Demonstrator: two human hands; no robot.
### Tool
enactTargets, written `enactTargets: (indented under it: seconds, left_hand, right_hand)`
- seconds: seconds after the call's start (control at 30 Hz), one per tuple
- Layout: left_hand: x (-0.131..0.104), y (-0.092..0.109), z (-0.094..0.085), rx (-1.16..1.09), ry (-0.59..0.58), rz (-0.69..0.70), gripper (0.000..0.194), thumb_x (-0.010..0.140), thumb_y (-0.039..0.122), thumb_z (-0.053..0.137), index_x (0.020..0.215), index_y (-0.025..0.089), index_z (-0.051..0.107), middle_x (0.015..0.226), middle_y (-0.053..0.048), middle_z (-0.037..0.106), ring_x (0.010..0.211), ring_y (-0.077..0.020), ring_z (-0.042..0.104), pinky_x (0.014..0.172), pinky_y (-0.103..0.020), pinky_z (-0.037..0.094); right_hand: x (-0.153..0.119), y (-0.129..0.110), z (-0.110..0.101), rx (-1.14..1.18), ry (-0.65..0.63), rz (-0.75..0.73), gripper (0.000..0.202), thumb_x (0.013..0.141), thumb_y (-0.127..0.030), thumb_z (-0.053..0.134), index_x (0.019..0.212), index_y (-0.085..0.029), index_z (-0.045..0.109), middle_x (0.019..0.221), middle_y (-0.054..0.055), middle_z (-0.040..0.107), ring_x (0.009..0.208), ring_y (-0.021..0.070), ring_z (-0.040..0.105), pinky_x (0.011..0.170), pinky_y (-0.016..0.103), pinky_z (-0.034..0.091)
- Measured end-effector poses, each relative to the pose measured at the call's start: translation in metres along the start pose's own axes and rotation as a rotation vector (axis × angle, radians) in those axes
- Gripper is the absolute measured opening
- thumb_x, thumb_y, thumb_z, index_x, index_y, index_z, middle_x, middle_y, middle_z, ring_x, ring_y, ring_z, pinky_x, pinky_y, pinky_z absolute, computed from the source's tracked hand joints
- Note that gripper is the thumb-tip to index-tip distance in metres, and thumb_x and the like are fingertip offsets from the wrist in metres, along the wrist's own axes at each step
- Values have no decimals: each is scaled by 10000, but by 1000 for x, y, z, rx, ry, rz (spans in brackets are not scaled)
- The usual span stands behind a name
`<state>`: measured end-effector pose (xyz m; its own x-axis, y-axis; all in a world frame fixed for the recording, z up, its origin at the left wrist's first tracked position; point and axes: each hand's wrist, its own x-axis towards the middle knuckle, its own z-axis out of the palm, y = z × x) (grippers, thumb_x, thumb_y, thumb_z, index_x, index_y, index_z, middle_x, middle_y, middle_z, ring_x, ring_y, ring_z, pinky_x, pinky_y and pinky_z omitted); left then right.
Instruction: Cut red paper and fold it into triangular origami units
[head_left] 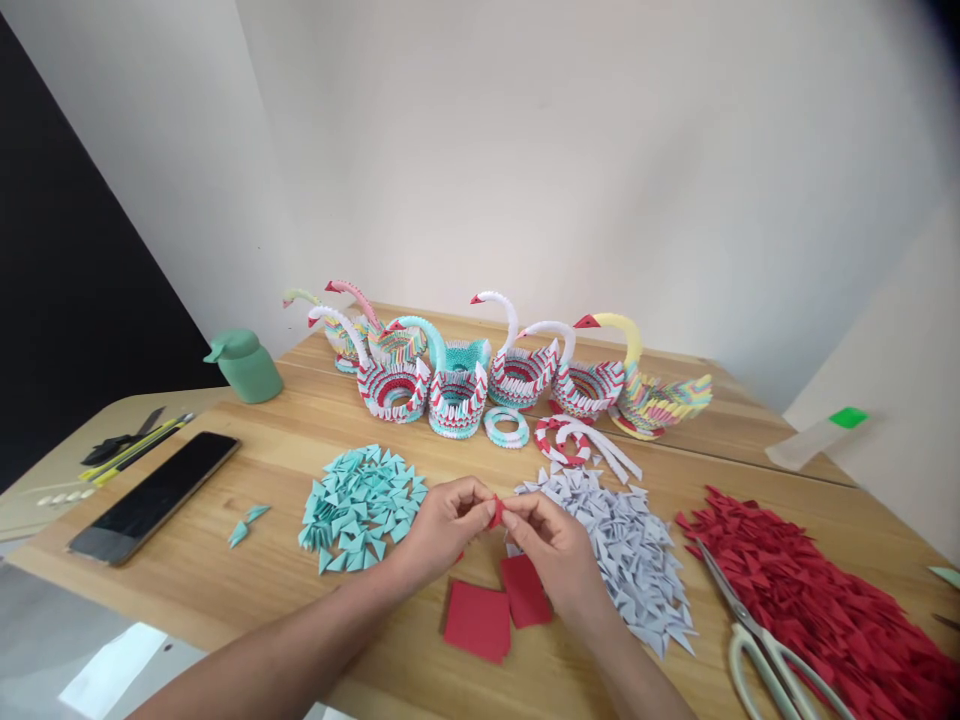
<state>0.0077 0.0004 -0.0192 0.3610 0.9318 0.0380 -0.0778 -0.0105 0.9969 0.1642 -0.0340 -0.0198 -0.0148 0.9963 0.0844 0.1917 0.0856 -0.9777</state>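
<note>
The left hand (450, 525) and right hand (553, 545) pinched a small red paper piece (496, 512) between their fingertips, above a wooden table (277, 610), near red paper squares (477, 620).

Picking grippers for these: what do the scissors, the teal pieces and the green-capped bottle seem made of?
Scissors: shiny grey blades, likely steel; smooth cream handles, probably plastic.
Teal pieces: matte folded paper, judging by crisp creases.
Green-capped bottle: translucent, dull body, likely plastic.
</note>
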Motion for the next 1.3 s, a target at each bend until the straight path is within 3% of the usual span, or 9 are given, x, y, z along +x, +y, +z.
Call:
enactTargets:
  seconds: [0.2,0.43,0.7,0.83,1.0,1.07,1.2,1.3]
  left_hand:
    - [1,2,-1,-60,-65,-40,425,766,556,608,687,140,574,593,-4,581,509,-96,483,511,-215,369]
    - [-5,2,-1,152,17,65,303,841,407,554,670,157,540,560,37,478,513,-90,415,493,-202,335]
    - [6,-8,-2,-180,-98,-121,459,667,580,698,734,146,564,586,3,599,466,-84,478,500,-220,379]
    - [5,-9,-2,-123,-107,-112,335,683,451,707,719,151,563,582,10,597,481,-87,472,506,-219,368]
    - [-1,-5,-1,154,-16,60,84,756,215,598,705,149,606,613,14,599,556,-94,471,542,-213,335]
    - [-1,-5,0,83,-33,35,115,759,259,614,726,150,602,618,13,601,555,-97,484,552,-217,356]
    - [3,-9,2,-187,-146,-110,404,694,527,681,798,157,557,611,6,611,480,-95,490,513,-230,389]
    - [3,-10,2,-205,-163,-139,471,642,584,702,761,162,531,594,6,607,463,-93,491,506,-232,392]
  right_hand:
    - [1,3,-4,3,-7,-23,254,840,-432,603,821,-184,648,717,28,670,647,157,573,622,271,452]
    - [-1,-1,1,-3,-25,-8,257,819,-444,635,828,-191,679,760,29,696,696,178,619,646,277,474]
    - [2,5,-2,30,-27,-32,230,842,-414,619,817,-191,669,700,20,676,675,175,619,643,276,475]
    - [3,5,-4,-20,-24,-49,190,833,-376,628,820,-196,687,715,17,679,673,167,615,644,265,475]
    - [4,7,-7,-52,-16,-25,227,802,-421,655,789,-195,665,671,4,639,618,158,576,587,256,459]
    - [4,7,-8,-36,-14,-24,258,802,-452,651,819,-195,664,679,10,647,621,166,588,592,267,469]
    - [4,9,-9,-51,42,-41,319,798,-494,645,900,-192,663,660,16,654,610,180,607,593,280,488]
    - [4,9,-10,-98,59,-46,324,798,-489,645,935,-196,666,667,17,664,620,185,619,607,279,499]
